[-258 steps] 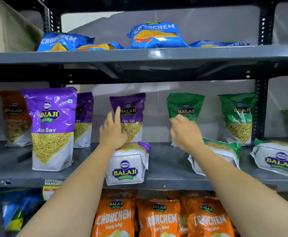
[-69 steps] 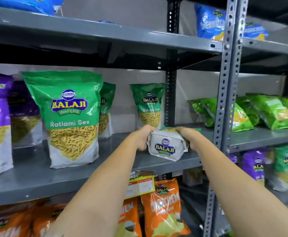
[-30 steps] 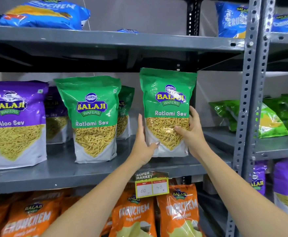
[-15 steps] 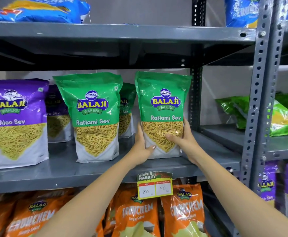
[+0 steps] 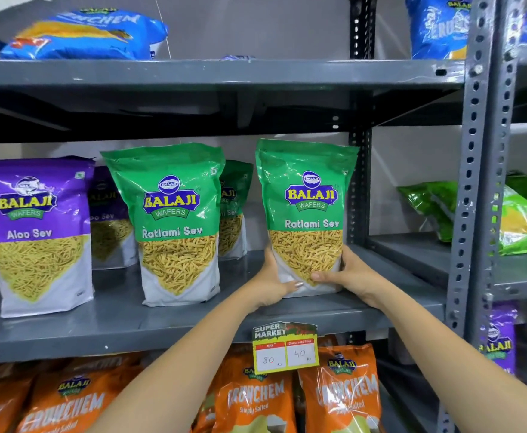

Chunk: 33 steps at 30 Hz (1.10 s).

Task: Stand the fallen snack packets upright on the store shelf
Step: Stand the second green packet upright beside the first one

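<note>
1. Grey metal shelving fills our view, and the middle shelf (image 5: 115, 320) carries the sev packets in a row.
2. Our left hand (image 5: 271, 284) and right hand (image 5: 351, 276) grip the lower corners of a green Ratlami Sev packet (image 5: 309, 195), thumbs across its front.
3. That packet stands upright at the right end of the shelf, just beside the perforated upright post (image 5: 359, 170); we cannot tell whether its base touches the shelf.
4. To its left a second green packet (image 5: 171, 214) stands upright, with another green one (image 5: 235, 210) behind it.
5. Further left stands a purple Aloo Sev packet (image 5: 34, 232).
6. A price tag (image 5: 285, 348) hangs from the shelf's near edge, above orange packets (image 5: 256, 398).
</note>
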Each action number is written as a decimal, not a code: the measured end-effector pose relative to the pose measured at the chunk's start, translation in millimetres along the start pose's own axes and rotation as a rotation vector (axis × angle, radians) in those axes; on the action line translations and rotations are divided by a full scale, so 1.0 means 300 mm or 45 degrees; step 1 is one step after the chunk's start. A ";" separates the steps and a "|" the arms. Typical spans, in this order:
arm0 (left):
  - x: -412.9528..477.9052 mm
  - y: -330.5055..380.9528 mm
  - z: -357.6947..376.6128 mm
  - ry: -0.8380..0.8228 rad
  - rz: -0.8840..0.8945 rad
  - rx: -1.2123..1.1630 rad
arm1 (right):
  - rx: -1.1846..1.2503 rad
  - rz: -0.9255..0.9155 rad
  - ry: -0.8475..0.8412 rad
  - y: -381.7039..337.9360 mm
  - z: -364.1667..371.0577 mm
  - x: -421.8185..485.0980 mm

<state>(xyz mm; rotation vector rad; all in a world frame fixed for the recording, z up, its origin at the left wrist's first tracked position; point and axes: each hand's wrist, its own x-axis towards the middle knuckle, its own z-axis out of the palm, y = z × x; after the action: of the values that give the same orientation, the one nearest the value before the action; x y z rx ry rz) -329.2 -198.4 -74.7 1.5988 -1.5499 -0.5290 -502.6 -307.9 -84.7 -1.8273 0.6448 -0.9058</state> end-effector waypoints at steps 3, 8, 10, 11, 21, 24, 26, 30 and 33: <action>0.035 0.019 0.041 -0.042 0.003 -0.014 | -0.051 -0.002 0.037 0.003 -0.052 -0.021; 0.074 0.061 0.120 -0.101 0.036 -0.026 | -0.040 0.023 0.063 0.013 -0.146 -0.062; 0.085 0.062 0.137 -0.110 0.039 -0.035 | -0.016 0.018 0.073 0.019 -0.159 -0.074; 0.089 0.059 0.140 -0.111 0.037 -0.040 | -0.011 0.017 0.077 0.021 -0.160 -0.075; 0.079 0.046 0.141 -0.052 0.072 -0.187 | -0.057 -0.022 0.199 0.016 -0.145 -0.075; 0.017 0.053 0.098 0.113 0.075 -0.246 | -0.012 -0.119 0.531 -0.016 -0.122 -0.112; -0.068 0.041 0.042 0.354 0.310 -0.287 | -0.048 -0.385 0.909 -0.024 -0.090 -0.151; -0.270 -0.003 -0.172 1.119 0.854 -0.182 | -0.214 -0.821 1.236 -0.140 0.091 -0.181; -0.317 -0.105 -0.356 1.387 0.784 -0.383 | -0.364 -0.771 0.928 -0.244 0.329 -0.111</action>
<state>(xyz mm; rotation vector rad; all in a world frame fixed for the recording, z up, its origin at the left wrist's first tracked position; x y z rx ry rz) -241.2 -82.1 -61.8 0.8188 -0.9376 0.4021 -439.1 -202.0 -53.4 -1.9640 0.6843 -2.0230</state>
